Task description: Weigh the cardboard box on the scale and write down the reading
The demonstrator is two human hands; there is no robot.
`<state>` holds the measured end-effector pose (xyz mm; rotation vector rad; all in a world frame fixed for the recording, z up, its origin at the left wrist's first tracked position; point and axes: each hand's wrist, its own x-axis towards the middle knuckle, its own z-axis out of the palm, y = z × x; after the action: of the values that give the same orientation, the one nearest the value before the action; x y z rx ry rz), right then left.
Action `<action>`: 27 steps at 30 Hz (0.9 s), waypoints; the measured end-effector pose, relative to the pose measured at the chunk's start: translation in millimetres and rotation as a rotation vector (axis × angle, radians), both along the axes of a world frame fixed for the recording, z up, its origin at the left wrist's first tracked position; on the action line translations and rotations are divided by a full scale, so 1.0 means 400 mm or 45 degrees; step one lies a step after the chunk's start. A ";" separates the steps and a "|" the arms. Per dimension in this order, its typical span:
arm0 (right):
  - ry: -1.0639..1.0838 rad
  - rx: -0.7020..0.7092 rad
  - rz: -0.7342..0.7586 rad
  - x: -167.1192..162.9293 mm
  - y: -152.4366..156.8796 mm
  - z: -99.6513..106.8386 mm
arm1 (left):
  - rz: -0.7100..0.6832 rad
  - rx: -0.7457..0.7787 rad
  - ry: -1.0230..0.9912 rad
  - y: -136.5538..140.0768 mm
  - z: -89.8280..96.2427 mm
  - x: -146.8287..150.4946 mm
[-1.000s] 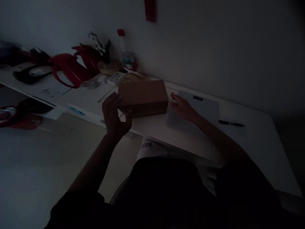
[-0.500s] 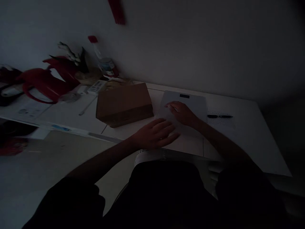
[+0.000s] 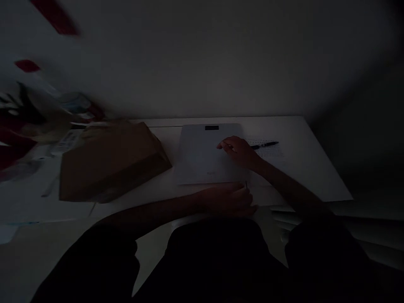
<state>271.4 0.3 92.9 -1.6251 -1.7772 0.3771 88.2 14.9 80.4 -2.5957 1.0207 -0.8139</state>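
The scene is very dark. A flat white scale with a small dark display lies on the white table in front of me. My right hand rests on the scale's right part, fingers loosely spread, holding nothing. My left hand lies flat at the table's near edge, just below the scale's front edge, and seems empty. A closed brown cardboard box sits to the left of the scale.
A black pen lies on a sheet of paper right of the scale. Blurred red objects and clutter crowd the table's far left. A plain wall stands behind the table. My dark clothing fills the lower frame.
My left hand left the box's side and swung right to the table edge below the scale. My right hand stayed on the scale. The view turned right, so the box and clutter slid left.
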 end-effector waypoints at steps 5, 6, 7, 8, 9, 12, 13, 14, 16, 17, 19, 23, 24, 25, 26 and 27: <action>0.069 -0.003 -0.086 0.064 -0.043 -0.008 | -0.096 0.027 0.077 -0.057 -0.024 0.075; 0.083 -0.002 -0.113 0.080 -0.052 -0.008 | -0.103 0.026 0.070 -0.066 -0.028 0.089; 0.092 0.003 -0.142 0.096 -0.061 -0.008 | -0.108 0.023 0.063 -0.074 -0.032 0.102; 0.089 0.013 -0.174 0.115 -0.070 -0.007 | -0.118 0.013 0.051 -0.082 -0.037 0.114; 0.066 0.026 -0.209 0.135 -0.079 -0.007 | -0.124 0.004 0.044 -0.088 -0.043 0.126; -0.101 0.053 -0.326 0.200 -0.114 -0.011 | -0.103 -0.001 0.079 -0.105 -0.060 0.157; -0.182 0.053 -0.369 0.222 -0.127 -0.013 | -0.084 0.003 0.106 -0.110 -0.065 0.166; -0.266 0.049 -0.414 0.244 -0.142 -0.016 | -0.064 0.005 0.125 -0.115 -0.067 0.174; -0.416 0.022 -0.493 0.283 -0.173 -0.024 | -0.006 -0.002 0.156 -0.123 -0.065 0.188; -0.486 -0.001 -0.516 0.301 -0.188 -0.030 | 0.029 -0.011 0.167 -0.127 -0.062 0.194; -0.608 -0.051 -0.534 0.331 -0.212 -0.046 | 0.095 -0.032 0.196 -0.134 -0.056 0.204; -0.855 -0.161 -0.508 0.368 -0.236 -0.089 | 0.194 -0.087 0.268 -0.142 -0.063 0.217; -0.912 -0.193 -0.497 0.372 -0.237 -0.099 | 0.221 -0.112 0.282 -0.144 -0.070 0.218; -0.962 -0.224 -0.485 0.374 -0.237 -0.108 | 0.241 -0.142 0.295 -0.145 -0.077 0.220; -1.004 -0.248 -0.476 0.375 -0.237 -0.115 | 0.253 -0.174 0.311 -0.146 -0.085 0.221; -1.038 -0.258 -0.470 0.373 -0.237 -0.119 | 0.263 -0.205 0.335 -0.147 -0.091 0.222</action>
<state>420.8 -94.4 45.3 -2.4239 -1.9537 -0.3460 177.1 -43.7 44.0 -2.9439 0.7564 -0.5353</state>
